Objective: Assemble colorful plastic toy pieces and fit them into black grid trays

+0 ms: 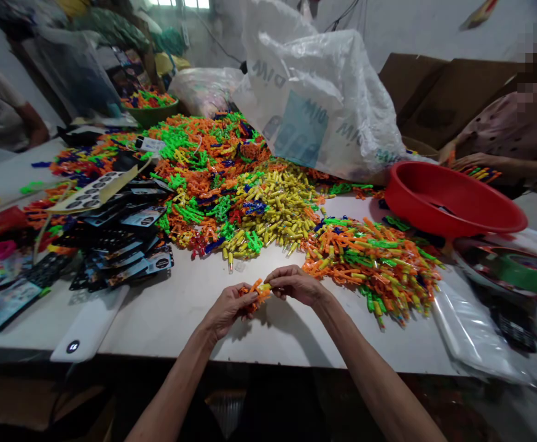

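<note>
My left hand (228, 307) is closed around a small orange plastic toy piece (258, 291) just above the white table (180, 313). My right hand (296, 283) pinches the other end of the same piece, where a bit of yellow shows. Both hands meet near the table's front edge. Beyond them lies a big heap of orange, green, yellow and blue plastic parts (231, 178). A smaller pile of orange and green assembled pieces (374, 258) lies to the right of my right hand.
A red basin (453, 199) stands at the right, with a co-worker's hands (471, 162) behind it. A large clear plastic bag (314, 92) rises at the back. Black printed cards (121, 239) spread at the left; clear bags (471, 331) lie at the right. Another person sits far left.
</note>
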{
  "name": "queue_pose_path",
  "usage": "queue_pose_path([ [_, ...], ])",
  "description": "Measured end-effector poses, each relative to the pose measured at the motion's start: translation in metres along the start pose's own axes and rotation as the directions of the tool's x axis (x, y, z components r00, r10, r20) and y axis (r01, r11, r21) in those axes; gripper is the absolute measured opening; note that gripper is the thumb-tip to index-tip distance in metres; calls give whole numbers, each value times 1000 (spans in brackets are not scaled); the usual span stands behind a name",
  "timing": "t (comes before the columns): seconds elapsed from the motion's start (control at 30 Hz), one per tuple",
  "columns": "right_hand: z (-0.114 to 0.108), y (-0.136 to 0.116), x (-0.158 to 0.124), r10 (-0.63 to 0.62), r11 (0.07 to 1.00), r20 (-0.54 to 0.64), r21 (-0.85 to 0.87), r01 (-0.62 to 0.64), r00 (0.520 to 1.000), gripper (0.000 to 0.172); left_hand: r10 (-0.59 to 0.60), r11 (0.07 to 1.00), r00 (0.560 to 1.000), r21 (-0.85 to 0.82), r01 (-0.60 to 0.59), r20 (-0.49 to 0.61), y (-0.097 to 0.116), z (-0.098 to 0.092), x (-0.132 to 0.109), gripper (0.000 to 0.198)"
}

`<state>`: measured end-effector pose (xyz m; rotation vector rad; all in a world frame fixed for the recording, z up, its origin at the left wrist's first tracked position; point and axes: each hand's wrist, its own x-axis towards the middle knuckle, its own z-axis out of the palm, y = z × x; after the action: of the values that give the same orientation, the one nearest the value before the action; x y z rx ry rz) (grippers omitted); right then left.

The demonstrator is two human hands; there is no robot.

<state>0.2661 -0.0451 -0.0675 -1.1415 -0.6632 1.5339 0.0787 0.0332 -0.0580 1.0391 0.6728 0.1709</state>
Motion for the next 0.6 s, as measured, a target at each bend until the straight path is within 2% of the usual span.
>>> queue_pose_path([
  [0.27, 4, 4, -12, -37, 999, 42, 31, 36, 998, 21, -3, 999, 997, 41, 0, 77, 1, 1, -2, 33],
  [0.4, 10, 1, -22, -92, 996, -18, 14, 93, 996, 21, -18, 1000, 997, 19, 16, 78, -1, 2, -4, 33],
  [0.6, 18, 3, -36, -83, 996, -68, -13, 83, 994, 21, -32, 999, 996, 28, 30, 85, -7, 8, -10, 34],
])
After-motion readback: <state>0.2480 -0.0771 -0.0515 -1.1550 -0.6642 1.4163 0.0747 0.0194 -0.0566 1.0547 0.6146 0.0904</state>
